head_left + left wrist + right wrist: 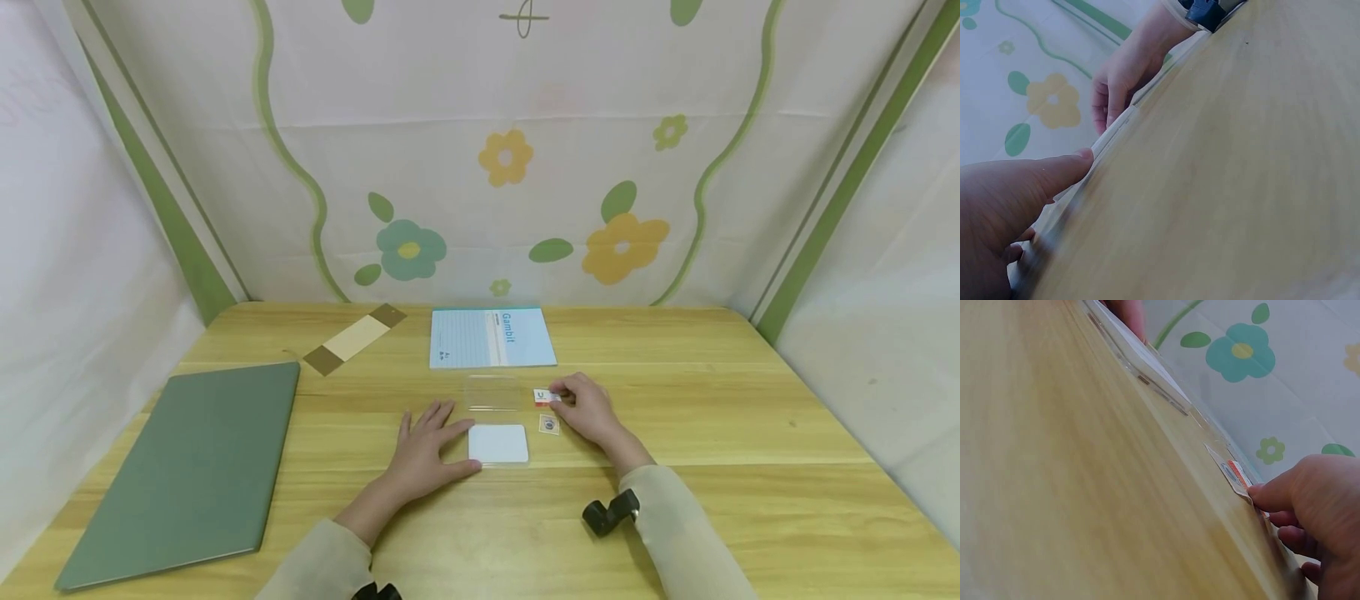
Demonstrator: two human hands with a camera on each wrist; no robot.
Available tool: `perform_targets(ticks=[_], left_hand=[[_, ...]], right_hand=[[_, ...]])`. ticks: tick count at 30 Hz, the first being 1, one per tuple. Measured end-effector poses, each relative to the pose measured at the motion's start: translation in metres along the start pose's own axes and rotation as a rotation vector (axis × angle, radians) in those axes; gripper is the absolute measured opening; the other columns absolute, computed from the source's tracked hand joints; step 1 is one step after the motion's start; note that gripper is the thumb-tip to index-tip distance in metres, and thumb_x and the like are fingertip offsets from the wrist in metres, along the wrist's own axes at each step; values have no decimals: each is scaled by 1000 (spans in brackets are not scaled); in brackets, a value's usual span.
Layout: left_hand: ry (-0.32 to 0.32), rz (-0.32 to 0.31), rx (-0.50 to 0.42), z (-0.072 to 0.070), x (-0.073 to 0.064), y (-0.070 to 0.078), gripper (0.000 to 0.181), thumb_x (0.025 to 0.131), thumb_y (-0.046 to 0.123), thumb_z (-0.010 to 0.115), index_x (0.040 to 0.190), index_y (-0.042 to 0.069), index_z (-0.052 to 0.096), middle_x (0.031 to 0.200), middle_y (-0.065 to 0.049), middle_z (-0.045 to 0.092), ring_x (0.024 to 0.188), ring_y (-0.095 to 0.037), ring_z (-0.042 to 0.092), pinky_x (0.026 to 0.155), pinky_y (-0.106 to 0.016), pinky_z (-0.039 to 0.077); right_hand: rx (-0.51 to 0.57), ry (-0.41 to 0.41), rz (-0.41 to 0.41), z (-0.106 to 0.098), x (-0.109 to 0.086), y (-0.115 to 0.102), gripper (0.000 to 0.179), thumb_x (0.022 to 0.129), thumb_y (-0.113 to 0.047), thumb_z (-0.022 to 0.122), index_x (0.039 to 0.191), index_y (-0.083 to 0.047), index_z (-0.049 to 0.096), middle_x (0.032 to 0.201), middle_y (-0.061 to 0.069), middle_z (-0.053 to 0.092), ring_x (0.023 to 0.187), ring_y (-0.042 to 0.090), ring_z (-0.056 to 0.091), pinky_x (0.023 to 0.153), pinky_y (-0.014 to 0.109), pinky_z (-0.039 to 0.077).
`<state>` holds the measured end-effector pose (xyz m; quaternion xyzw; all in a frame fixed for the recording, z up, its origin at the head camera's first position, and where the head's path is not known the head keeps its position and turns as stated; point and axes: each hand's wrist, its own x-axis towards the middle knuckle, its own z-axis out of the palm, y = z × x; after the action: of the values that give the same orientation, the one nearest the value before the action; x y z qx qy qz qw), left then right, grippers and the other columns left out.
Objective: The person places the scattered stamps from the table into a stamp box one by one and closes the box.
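My left hand point(424, 458) lies on the table with its fingers spread. Its thumb and index finger touch the left corners of a shallow clear plastic case point(498, 444) that holds a white card or stack. In the left wrist view the thumb point(1069, 169) rests along the case's edge. To the right, my right hand point(588, 410) pinches the right end of a small white card with a red edge point(541, 395). Just below that lies a small stamp-like square with a dark round print point(549, 425), which also shows in the right wrist view.
Behind the case lies a transparent plastic lid point(492, 393). Farther back is a blue-and-white "Gambit" notebook point(487, 337). A brown and cream strip point(356, 338) sits at the back left, and a large green folder point(187, 475) covers the left side. Patterned fabric point(480, 192) hangs behind the table.
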<state>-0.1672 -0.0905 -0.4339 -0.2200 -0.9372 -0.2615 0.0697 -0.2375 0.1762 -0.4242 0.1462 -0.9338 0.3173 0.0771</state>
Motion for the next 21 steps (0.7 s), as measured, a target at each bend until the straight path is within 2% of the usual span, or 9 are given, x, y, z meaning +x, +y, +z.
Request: perform_targets(ticks=[7, 14, 21], left_hand=[[-1, 2, -7, 0, 0, 0, 63, 72, 58, 56, 121, 19, 52, 134, -14, 32, 124, -32, 20, 93, -59, 1], [-9, -3, -3, 0, 1, 0, 63, 72, 58, 55, 121, 19, 52, 134, -13, 31, 125, -31, 19, 93, -58, 1], [-22, -7, -10, -2, 0, 1, 62, 73, 58, 54, 121, 19, 52, 135, -13, 31, 125, -31, 18, 93, -58, 0]], right_hand=[[-10, 5, -39, -1, 0, -1, 12, 76, -12, 65, 87, -7, 62, 82, 0, 50, 70, 15, 43, 66, 33, 32], [49, 1, -46, -2, 0, -2, 13, 76, -7, 65, 88, -3, 62, 79, 3, 50, 66, 16, 42, 58, 29, 36], [52, -15, -33, 0, 1, 0, 19, 76, -5, 63, 95, -2, 63, 82, 3, 51, 69, 15, 44, 60, 28, 38]])
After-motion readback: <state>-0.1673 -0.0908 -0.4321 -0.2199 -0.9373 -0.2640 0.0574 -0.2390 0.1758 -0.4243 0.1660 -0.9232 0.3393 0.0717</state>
